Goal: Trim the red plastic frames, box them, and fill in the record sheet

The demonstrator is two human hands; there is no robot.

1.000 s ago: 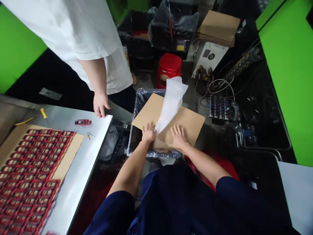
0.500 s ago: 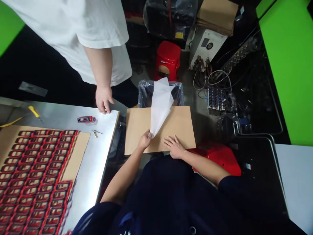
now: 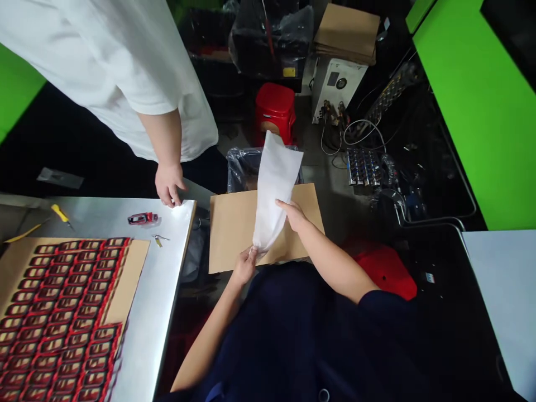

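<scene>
We've got a co-worker in a white shirt (image 3: 138, 67) at upper left, hand (image 3: 170, 181) hanging palm-down at the corner of our metal-topped table (image 3: 159, 285). Contact with the top: can't tell.

Table carries a cardboard base (image 3: 130, 271) packed with slanted rows of red-and-black pieces (image 3: 69, 307); bare strip along its right side.

In front of us: flat brown cardboard sheet (image 3: 230, 229), near edge by our torso, far edge overlapping our view of a plastic-lined bin (image 3: 238, 170). What bears the sheet: can't tell.

Beyond that, a pale machine (image 3: 341, 78) with a cardboard stack (image 3: 347, 30) on top, cables at its foot; red stool (image 3: 275, 103) just behind the bin.

White thin sheet (image 3: 278, 173) is over the cardboard sheet, wide end up toward the bin, narrow end bunched near us.

Our left hand (image 3: 244, 267) is closed, pinching the bunched end. Our right hand (image 3: 293, 216) grips the right edge, thumb on the face, other fingers mostly hidden.

Small stuff on the table: loose red piece (image 3: 142, 219) near the far edge, yellow-handled tool (image 3: 61, 214) to its left, small metal item (image 3: 159, 240) just below the piece.
</scene>
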